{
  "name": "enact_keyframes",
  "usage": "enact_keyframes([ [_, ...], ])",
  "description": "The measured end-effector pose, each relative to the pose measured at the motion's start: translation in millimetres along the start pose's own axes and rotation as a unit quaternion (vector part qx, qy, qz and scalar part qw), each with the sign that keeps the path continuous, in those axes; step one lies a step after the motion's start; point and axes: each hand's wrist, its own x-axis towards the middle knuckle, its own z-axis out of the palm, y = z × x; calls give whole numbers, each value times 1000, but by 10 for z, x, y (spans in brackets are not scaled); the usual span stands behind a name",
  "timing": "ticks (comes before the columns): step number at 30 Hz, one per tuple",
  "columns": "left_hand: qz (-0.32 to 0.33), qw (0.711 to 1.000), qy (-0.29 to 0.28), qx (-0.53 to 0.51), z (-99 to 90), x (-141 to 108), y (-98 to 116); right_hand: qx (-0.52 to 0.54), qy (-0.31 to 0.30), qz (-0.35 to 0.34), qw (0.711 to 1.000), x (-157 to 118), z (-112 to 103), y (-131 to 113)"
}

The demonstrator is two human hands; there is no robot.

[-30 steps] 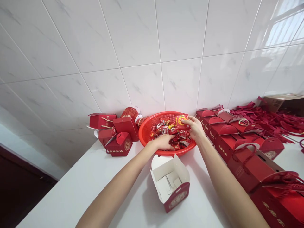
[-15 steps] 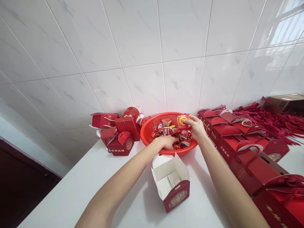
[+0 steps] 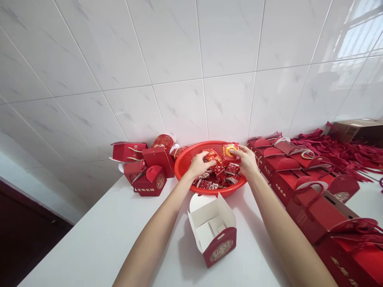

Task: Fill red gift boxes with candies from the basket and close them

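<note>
A red plastic basket [image 3: 183,164] holding many red candy packets [image 3: 206,184] stands against the wall. Over its left part, my left hand [image 3: 200,164] pinches a red packet [image 3: 214,157] with pale lettering. My right hand [image 3: 245,158] is at the basket's right rim, fingers closed on a red packet with a yellow design [image 3: 229,152]. In front of the basket sits an open red box [image 3: 222,248] with a white inside; its flaps stand up and white pieces show at its bottom. Neither hand touches the box.
Several closed red gift boxes [image 3: 149,183] are grouped at the left of the basket. Rows of red boxes with rope handles [image 3: 311,211] line the right side. Behind them lie dark red ribbons [image 3: 338,149] and a cardboard carton [image 3: 356,129]. White tiles rise behind the table [image 3: 104,231].
My left hand has risen from among the candy, moving up and slightly left, and now holds a packet. My right hand keeps its packet in nearly the same place.
</note>
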Motion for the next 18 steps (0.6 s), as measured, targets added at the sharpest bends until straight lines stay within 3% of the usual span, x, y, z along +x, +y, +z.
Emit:
enact_keyframes([
  [8, 45, 994, 75, -72, 22, 55, -81, -38, 39, -6, 999, -23, 37, 3],
  [15, 72, 989, 83, -99, 36, 38, -79, -86, 2, -2, 996, -11, 5, 72],
  [18, 84, 986, 93, -110, 46, 42, -94, -97, -43, -2, 994, -22, -6, 59],
])
